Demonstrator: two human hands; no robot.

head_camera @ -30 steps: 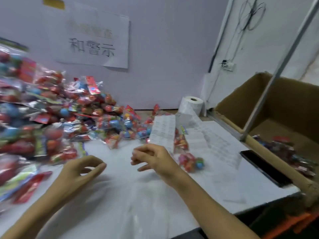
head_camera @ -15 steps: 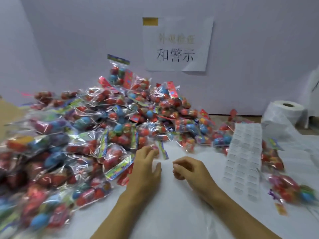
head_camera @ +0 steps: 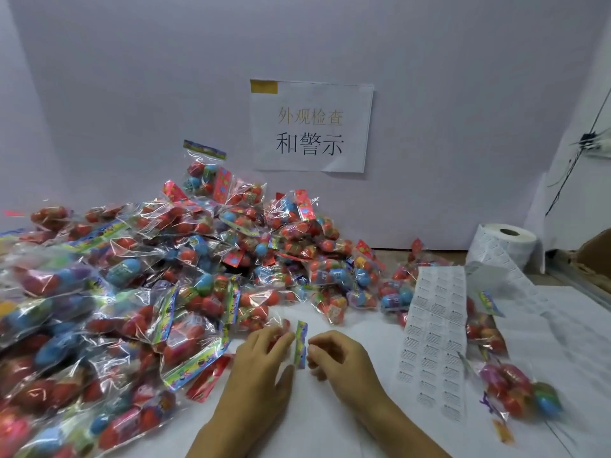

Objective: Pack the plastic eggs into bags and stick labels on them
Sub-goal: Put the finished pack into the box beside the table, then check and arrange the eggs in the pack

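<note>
the left hand (head_camera: pixel 264 361) is pinching a bag of plastic eggs (head_camera: pixel 287 328) by its card header (head_camera: pixel 301 343) near the counter's (head_camera: pixel 357 322) front edge; the right hand (head_camera: pixel 337 358) is curling beside it, gripping nothing visible; crinkly film is probably slippery, so the stiff header is looking the safest hold.

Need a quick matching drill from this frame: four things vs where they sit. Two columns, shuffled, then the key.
Things
1. label sheet
2. label roll
3. paper sign
4. pile of bagged eggs

Places
A. taped to the back wall
B. heaped over the left side of the table
C. standing at the far right, by the wall
D. lying flat on the table, right of both hands

Pairs: 1-D, 2-C, 3-A, 4-B
</note>
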